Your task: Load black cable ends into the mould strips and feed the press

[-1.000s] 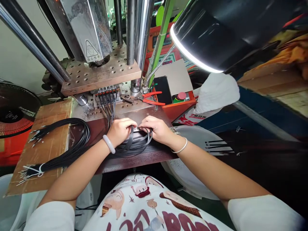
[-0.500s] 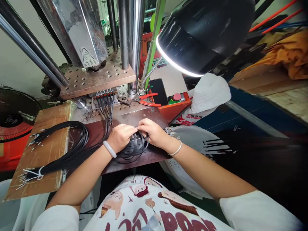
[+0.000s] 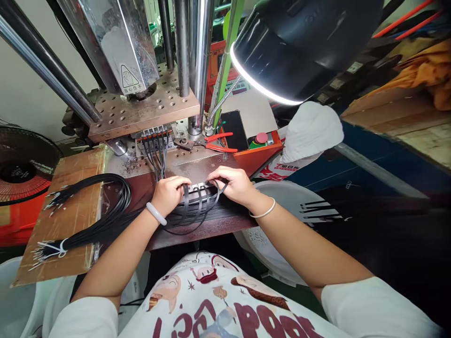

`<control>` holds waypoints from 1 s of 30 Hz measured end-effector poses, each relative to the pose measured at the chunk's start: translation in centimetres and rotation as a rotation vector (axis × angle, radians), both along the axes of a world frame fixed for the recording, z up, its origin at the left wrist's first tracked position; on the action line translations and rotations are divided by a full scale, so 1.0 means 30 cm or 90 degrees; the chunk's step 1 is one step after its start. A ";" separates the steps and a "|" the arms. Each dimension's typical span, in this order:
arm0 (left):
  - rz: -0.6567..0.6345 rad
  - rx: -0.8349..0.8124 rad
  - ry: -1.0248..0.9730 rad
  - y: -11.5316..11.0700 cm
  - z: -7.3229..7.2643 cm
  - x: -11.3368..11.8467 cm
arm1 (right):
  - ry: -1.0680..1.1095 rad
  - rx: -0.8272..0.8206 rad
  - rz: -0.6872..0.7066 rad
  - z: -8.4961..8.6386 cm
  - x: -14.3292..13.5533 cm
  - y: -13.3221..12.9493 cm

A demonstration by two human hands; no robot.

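Between my hands lies a short silvery metal strip (image 3: 198,187) with several black cables (image 3: 200,206) looping down from it toward me. My left hand (image 3: 169,195) is closed in a pinch at the strip's left end, beside a cable loop. At the other end, my right hand (image 3: 237,185) pinches a black cable, its thumb and index finger close to the strip. Exactly where the fingertips grip is partly hidden. More black cables lie flat on the metal table beneath the loops.
Behind my hands stands a press (image 3: 144,112), with a row of cables (image 3: 155,150) held in its fixture. Red-handled pliers (image 3: 211,142) and a phone (image 3: 235,129) lie to the right. Bundled cables (image 3: 102,225) rest on cardboard (image 3: 75,188) at left. A lamp (image 3: 282,56) hangs above.
My hands have moved apart, the left one leftward and the right one rightward. The metal strip and the cable loops now show between them.
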State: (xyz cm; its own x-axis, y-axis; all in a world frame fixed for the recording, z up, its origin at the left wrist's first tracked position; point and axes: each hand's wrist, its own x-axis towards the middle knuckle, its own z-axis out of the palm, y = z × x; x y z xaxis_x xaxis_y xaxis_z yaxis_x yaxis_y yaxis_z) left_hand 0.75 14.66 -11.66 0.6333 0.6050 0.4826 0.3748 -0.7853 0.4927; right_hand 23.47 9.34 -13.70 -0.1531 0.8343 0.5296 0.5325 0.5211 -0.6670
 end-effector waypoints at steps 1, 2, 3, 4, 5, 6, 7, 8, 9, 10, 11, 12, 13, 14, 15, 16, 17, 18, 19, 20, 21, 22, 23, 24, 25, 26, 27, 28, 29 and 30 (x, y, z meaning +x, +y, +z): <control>0.006 0.015 0.012 -0.002 -0.004 -0.001 | 0.002 -0.006 0.004 0.000 0.001 0.001; 0.010 0.033 0.027 -0.005 -0.006 -0.001 | 0.005 -0.011 0.006 0.000 0.002 0.002; 0.011 0.055 0.044 -0.009 -0.006 -0.002 | 0.005 -0.016 0.007 -0.001 0.003 0.004; 0.008 0.081 0.059 -0.014 -0.004 -0.002 | 0.004 -0.017 0.007 -0.001 0.004 0.005; 0.001 0.110 0.072 -0.020 0.000 -0.001 | 0.000 -0.014 0.007 0.000 0.005 0.006; -0.011 0.142 0.086 -0.026 0.004 0.000 | -0.008 -0.007 0.008 0.000 0.005 0.006; -0.024 0.174 0.100 -0.033 0.008 0.001 | -0.019 0.003 0.009 0.002 0.006 0.006; -0.036 0.203 0.115 -0.039 0.012 0.002 | -0.034 0.016 0.011 0.004 0.006 0.006; -0.045 0.228 0.130 -0.044 0.016 0.003 | -0.052 0.032 0.015 0.007 0.006 0.005; -0.050 0.246 0.145 -0.048 0.018 0.004 | -0.071 0.048 0.020 0.010 0.006 0.004; -0.051 0.258 0.159 -0.051 0.019 0.004 | -0.092 0.063 0.027 0.013 0.006 0.003; -0.050 0.262 0.170 -0.052 0.020 0.003 | -0.112 0.078 0.036 0.015 0.005 0.003; -0.048 0.259 0.179 -0.052 0.019 0.002 | -0.133 0.091 0.044 0.015 0.004 0.003; -0.044 0.251 0.189 -0.052 0.018 0.000 | -0.151 0.101 0.049 0.014 0.003 0.005; -0.039 0.239 0.199 -0.051 0.017 -0.001 | -0.168 0.109 0.048 0.012 0.000 0.008; -0.031 0.223 0.208 -0.051 0.017 -0.002 | -0.181 0.115 0.045 0.010 -0.003 0.011; -0.022 0.203 0.212 -0.053 0.018 -0.003 | -0.193 0.120 0.040 0.008 -0.009 0.013; -0.012 0.183 0.212 -0.056 0.020 -0.004 | -0.204 0.121 0.035 0.006 -0.015 0.015; -0.003 0.167 0.209 -0.059 0.023 -0.006 | -0.216 0.116 0.032 0.006 -0.022 0.017; 0.005 0.156 0.202 -0.060 0.026 -0.012 | -0.228 0.105 0.032 0.008 -0.027 0.020; 0.011 0.153 0.195 -0.058 0.027 -0.021 | -0.238 0.087 0.033 0.012 -0.030 0.023; 0.018 0.161 0.188 -0.049 0.026 -0.035 | -0.245 0.066 0.035 0.019 -0.029 0.028; 0.023 0.175 0.188 -0.033 0.023 -0.052 | -0.246 0.044 0.034 0.027 -0.024 0.033; 0.034 0.194 0.188 -0.010 0.018 -0.072 | -0.241 0.021 0.027 0.039 -0.013 0.038; 0.042 0.219 0.187 0.019 0.011 -0.093 | -0.234 -0.008 0.023 0.052 0.002 0.040; 0.042 0.244 0.189 0.051 0.004 -0.114 | -0.222 -0.043 0.030 0.067 0.021 0.040; 0.036 0.264 0.179 0.081 -0.001 -0.132 | -0.207 -0.088 0.050 0.083 0.041 0.036; 0.026 0.281 0.167 0.106 -0.003 -0.146 | -0.190 -0.139 0.083 0.099 0.062 0.028; 0.018 0.288 0.152 0.122 0.000 -0.156 | -0.176 -0.185 0.119 0.114 0.082 0.018; 0.015 0.287 0.136 0.127 0.008 -0.159 | -0.171 -0.214 0.148 0.126 0.100 0.005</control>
